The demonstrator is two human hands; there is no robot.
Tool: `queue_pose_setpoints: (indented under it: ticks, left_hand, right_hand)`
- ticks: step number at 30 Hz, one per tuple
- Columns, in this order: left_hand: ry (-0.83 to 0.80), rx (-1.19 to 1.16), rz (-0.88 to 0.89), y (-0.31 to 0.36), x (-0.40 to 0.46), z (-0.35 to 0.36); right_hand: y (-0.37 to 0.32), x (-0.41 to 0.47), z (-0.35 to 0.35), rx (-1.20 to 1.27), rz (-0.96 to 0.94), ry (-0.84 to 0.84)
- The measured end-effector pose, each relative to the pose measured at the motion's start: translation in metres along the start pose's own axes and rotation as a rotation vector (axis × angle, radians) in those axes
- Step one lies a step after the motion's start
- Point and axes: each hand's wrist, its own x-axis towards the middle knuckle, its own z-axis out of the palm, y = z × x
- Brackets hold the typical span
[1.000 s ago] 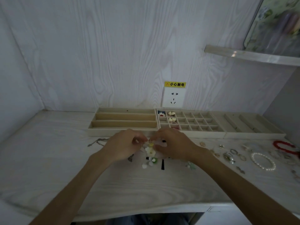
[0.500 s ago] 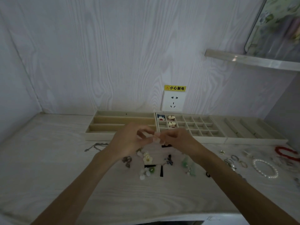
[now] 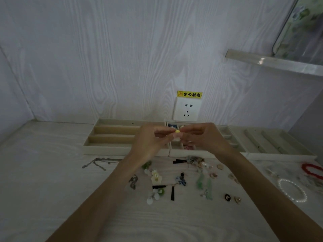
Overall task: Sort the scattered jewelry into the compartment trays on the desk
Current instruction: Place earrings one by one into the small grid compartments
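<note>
My left hand (image 3: 150, 142) and my right hand (image 3: 201, 137) meet in the air over the trays, pinching a small yellow earring (image 3: 177, 131) between their fingertips. Behind them stand three cream trays in a row: a long-slot tray (image 3: 108, 135), a small-grid tray (image 3: 225, 135) partly hidden by my hands, and a slotted tray (image 3: 272, 142). A few grid cells at the left hold pieces. Scattered jewelry lies on the desk below: white flower earrings (image 3: 156, 177), black bar earrings (image 3: 172, 193), green drop earrings (image 3: 204, 185), a silver chain (image 3: 99, 163).
A pearl bracelet (image 3: 291, 190) and a red bracelet (image 3: 312, 170) lie at the right of the desk. A wall socket (image 3: 187, 110) with a yellow warning label sits behind the trays. A clear shelf (image 3: 272, 62) juts out at upper right.
Both hands rose from the jewelry pile on the desk to in front of the trays, carrying the small yellow earring between them. The camera tilted slightly.
</note>
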Motion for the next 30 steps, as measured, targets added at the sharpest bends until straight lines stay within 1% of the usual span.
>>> queue_pose_setpoints:
  ticks: [3, 6, 8, 11, 17, 24, 28, 30]
  left_hand:
    - [-0.02, 0.098, 0.02, -0.009, 0.001, -0.003]
    - [0.028, 0.265, 0.02, -0.021, 0.004, -0.016]
    - [0.036, 0.35, -0.005, -0.028, 0.004, -0.024]
    - [-0.005, 0.392, -0.047, -0.036, 0.003, -0.028]
    - [-0.005, 0.364, -0.054, -0.033, 0.0, -0.026]
    - [-0.078, 0.403, -0.062, -0.033, -0.001, -0.026]
    - [-0.091, 0.42, -0.054, -0.032, -0.001, -0.026]
    - [-0.1, 0.427, -0.059, -0.032, -0.001, -0.026]
  right_hand:
    - [0.002, 0.009, 0.0, -0.109, -0.029, 0.002]
    - [0.01, 0.03, -0.01, -0.401, -0.094, 0.112]
    - [0.013, 0.042, -0.016, -0.523, -0.109, 0.062]
    - [0.014, 0.054, -0.012, -0.671, -0.101, -0.052]
    - [0.014, 0.066, 0.003, -0.928, -0.132, -0.104]
    - [0.007, 0.063, 0.006, -1.114, -0.15, -0.07]
    - [0.008, 0.06, 0.007, -1.114, -0.168, -0.004]
    - [0.008, 0.059, 0.008, -1.103, -0.174, 0.002]
